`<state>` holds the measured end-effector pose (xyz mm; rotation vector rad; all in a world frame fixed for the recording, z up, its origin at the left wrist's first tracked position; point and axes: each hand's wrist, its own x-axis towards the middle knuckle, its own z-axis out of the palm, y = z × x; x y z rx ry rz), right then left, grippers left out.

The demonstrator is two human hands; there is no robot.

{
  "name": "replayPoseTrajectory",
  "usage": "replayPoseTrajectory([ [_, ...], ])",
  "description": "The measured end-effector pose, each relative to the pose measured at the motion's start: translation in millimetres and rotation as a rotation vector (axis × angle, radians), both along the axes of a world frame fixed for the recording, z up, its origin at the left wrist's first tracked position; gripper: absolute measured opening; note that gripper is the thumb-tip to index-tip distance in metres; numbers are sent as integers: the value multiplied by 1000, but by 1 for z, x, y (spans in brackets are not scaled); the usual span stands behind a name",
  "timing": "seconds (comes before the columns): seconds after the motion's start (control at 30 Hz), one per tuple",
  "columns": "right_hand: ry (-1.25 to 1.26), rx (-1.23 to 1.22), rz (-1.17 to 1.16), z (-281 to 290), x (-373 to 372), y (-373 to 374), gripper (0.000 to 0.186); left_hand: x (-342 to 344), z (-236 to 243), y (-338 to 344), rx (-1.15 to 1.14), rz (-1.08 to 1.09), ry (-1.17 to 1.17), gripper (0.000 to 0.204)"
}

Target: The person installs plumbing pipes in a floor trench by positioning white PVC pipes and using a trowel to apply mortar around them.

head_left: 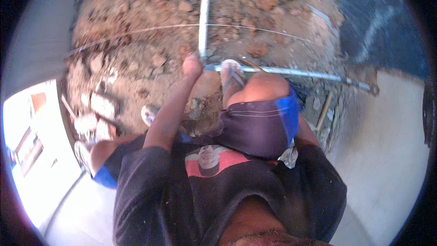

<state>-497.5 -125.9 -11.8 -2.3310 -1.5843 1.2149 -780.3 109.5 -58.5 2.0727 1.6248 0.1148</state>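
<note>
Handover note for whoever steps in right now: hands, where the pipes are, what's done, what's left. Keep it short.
Left hand: closed at the near end of the upright grey pipe, by the junction.
Right hand: hidden behind the raised knee.
Horizontal pipe runs right from the junction, under the sandalled foot, across rubble.
Done: the two pipes meet at a corner.
Left: cannot tell whether the joint is fixed; check it.

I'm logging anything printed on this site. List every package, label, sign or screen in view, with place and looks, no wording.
Printed panel on the shirt: on the chest of the person's dark top, low in the middle of the picture; a red patch with a pale round picture in it.
No package, sign or screen shows on the rubble ground, along the white pipe, or by the left hand.
</note>
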Motion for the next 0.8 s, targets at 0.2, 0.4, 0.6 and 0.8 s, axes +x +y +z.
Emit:
replayPoseTrajectory([
  [0.2, -93, 3, -10, 7, 23, -16, 36, 9, 30, 3, -103, -16, -162, 28],
  [0.4, -258, -43, -14, 35, 17, -3, 27, 4, 27, 4, -15, -83, -204, 30],
  [0.6, -451, -90, -75, 5, 101, 1, 27, 4, 13, 1, -4, -113, -183, 30],
  [0.8, -458, -16, -427, 28, 140, 24, 29, -5, -31, 3, 12, 31, -201, 31],
])
